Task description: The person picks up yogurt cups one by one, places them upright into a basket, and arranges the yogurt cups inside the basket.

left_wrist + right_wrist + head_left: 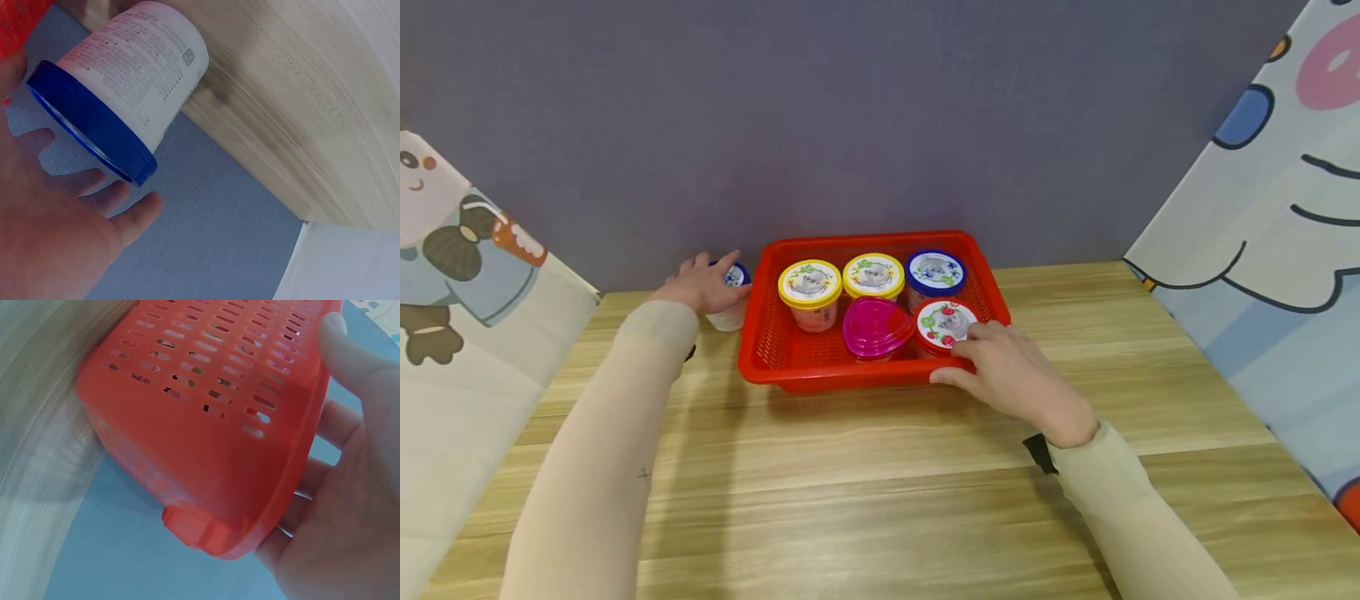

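My left hand reaches over a white tub with a blue lid, left of the red plastic basket. In the left wrist view its fingers are spread beside the lid of that tub, gripping nothing. At the basket's front right corner, my right hand holds the rim, thumb outside and fingers over the edge. Its fingertips are close to a red-lidded tub; whether they touch it is unclear. In the right wrist view the thumb lies against the rim of the slotted basket.
Inside the basket are two yellow-lidded tubs, a blue-lidded tub and a container with a rounded magenta lid. The basket stands on a wood-grain table before a grey wall. Cartoon-printed sheets flank the table.
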Demonstrator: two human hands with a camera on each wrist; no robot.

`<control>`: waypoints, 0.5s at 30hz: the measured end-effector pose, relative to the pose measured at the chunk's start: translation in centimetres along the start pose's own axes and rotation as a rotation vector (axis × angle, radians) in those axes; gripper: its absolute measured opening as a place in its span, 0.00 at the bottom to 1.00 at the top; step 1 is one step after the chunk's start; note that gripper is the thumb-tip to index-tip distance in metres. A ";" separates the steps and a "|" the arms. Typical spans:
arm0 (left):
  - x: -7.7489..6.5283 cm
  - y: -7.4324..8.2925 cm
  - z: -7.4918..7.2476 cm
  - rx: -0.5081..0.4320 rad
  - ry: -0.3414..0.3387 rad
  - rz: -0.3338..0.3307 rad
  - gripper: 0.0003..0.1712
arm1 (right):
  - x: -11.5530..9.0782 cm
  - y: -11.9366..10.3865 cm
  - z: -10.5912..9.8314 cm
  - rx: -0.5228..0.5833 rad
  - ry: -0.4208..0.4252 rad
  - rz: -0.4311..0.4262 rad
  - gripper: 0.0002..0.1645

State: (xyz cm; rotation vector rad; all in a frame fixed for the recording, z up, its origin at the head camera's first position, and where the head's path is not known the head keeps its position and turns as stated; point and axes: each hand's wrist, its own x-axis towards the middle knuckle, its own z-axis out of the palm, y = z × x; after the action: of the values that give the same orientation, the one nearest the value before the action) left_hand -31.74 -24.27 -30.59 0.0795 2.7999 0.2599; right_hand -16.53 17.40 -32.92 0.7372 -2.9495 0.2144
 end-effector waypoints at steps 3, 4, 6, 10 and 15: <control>0.1 -0.1 0.2 0.003 -0.001 -0.001 0.48 | 0.0 0.0 0.0 0.000 0.005 -0.007 0.31; 0.2 -0.1 0.2 0.007 -0.003 -0.001 0.47 | 0.0 0.0 0.0 -0.003 0.006 -0.010 0.31; 0.2 -0.1 0.3 0.014 -0.005 0.001 0.46 | 0.0 0.0 0.0 -0.003 0.007 -0.016 0.31; -0.1 0.1 0.3 0.037 -0.008 0.007 0.45 | 0.0 0.0 -0.1 -0.007 0.003 -0.022 0.32; -0.3 0.2 0.3 0.027 -0.009 0.005 0.44 | 0.0 0.0 -0.1 -0.009 0.002 -0.020 0.32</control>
State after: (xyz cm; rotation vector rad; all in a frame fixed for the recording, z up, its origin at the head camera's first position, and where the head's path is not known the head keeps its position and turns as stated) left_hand -31.35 -24.08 -30.69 0.0941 2.7948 0.2226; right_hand -16.50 17.46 -32.80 0.7645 -2.9382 0.1997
